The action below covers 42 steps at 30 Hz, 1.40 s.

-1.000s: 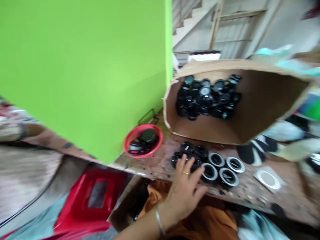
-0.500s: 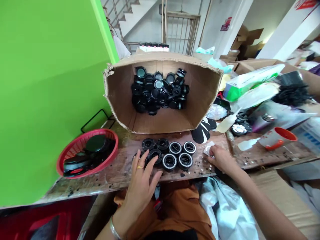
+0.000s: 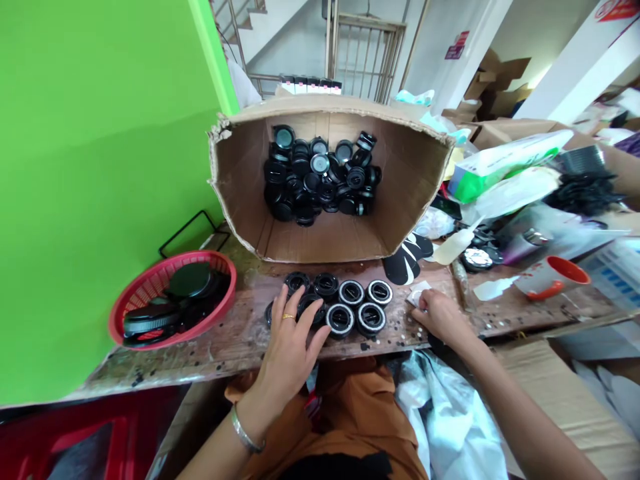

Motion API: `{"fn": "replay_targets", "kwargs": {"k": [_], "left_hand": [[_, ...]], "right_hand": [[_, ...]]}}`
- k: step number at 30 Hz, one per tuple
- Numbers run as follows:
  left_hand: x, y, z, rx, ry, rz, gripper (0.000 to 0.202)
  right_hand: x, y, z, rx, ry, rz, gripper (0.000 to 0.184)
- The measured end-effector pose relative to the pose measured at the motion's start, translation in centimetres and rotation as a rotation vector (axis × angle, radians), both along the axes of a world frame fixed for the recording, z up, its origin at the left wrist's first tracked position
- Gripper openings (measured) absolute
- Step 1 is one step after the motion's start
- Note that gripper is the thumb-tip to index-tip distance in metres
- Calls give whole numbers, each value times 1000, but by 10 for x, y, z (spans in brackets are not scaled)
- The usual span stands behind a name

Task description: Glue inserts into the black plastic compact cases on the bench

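My left hand (image 3: 294, 343) lies over the left end of two rows of round black parts, its fingers spread. The fingertips rest on or just above a black part (image 3: 310, 308); contact is hard to tell. Beside it, several round parts with white rings, such as a ringed part (image 3: 371, 319), stand on the table. To their right my right hand (image 3: 444, 320) has thumb and fingers pinched together at a small white sheet (image 3: 418, 291) on the tabletop. The fingertips partly hide that sheet.
A cardboard box (image 3: 330, 250) on its side holds many similar black parts (image 3: 320, 163). At left sits a red basket (image 3: 227, 293) of black pieces beside a green panel (image 3: 100, 200). Dropper bottles (image 3: 453, 247) and an orange-and-white mug (image 3: 545, 281) stand at right.
My left hand has shifted slightly right and up over the black parts. My right hand stays at the white sheet. The view has tilted a little.
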State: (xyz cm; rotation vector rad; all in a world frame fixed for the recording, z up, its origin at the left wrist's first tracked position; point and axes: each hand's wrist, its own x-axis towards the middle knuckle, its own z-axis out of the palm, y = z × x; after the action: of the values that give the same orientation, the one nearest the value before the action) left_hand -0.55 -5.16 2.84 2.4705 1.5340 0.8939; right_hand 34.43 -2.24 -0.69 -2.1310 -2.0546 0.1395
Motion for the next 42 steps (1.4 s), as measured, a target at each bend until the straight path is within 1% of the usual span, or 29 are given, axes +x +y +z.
{"fn": "replay_targets", "kwargs": {"k": [4, 6, 8, 10, 12, 14, 16, 18, 20, 22, 24, 26, 31, 34, 37, 40, 42], "left_hand": [[-6, 2, -1, 25, -6, 13, 38], [-9, 4, -1, 30, 1, 28, 37], [-12, 5, -1, 30, 10, 42, 37], [-13, 6, 0, 22, 25, 53, 37], [-13, 8, -1, 13, 49, 67, 38], [-12, 10, -1, 9, 80, 84, 40], [-11, 12, -3, 9, 110, 101, 43], [-10, 13, -3, 1, 135, 117, 46], [-9, 15, -3, -13, 149, 134, 47], [-8, 17, -2, -28, 155, 150, 47], [-6, 19, -1, -38, 155, 160, 47], [-4, 21, 1, -45, 153, 160, 45], [3, 27, 5, -75, 152, 146, 43], [5, 28, 8, -86, 158, 144, 43], [7, 28, 10, -85, 167, 152, 42], [10, 30, 12, -64, 187, 155, 41], [12, 32, 12, -33, 203, 152, 39]], "right_hand": [[6, -1, 2, -51, 127, -43, 20], [10, -3, 9, -13, 160, -27, 18], [9, -4, 20, 132, 138, 3, 13], [-2, -4, 36, 334, 130, 45, 10], [-26, -1, 50, 492, 175, 133, 9], [-59, 5, 60, 549, 257, 289, 7], [-95, 12, 61, 527, 320, 468, 10], [-125, 22, 55, 486, 320, 596, 14], [-144, 31, 46, 456, 271, 661, 18], [-155, 38, 38, 431, 206, 690, 21], [-158, 42, 34, 408, 147, 705, 23], [-159, 42, 33, 376, 96, 718, 25], [-157, 39, 41, 323, 8, 715, 21], [-153, 40, 42, 324, 28, 640, 18], [-150, 44, 39, 287, 67, 573, 21], [-152, 48, 36, 232, 79, 567, 22], [-154, 50, 36, 222, 75, 575, 22]]}}
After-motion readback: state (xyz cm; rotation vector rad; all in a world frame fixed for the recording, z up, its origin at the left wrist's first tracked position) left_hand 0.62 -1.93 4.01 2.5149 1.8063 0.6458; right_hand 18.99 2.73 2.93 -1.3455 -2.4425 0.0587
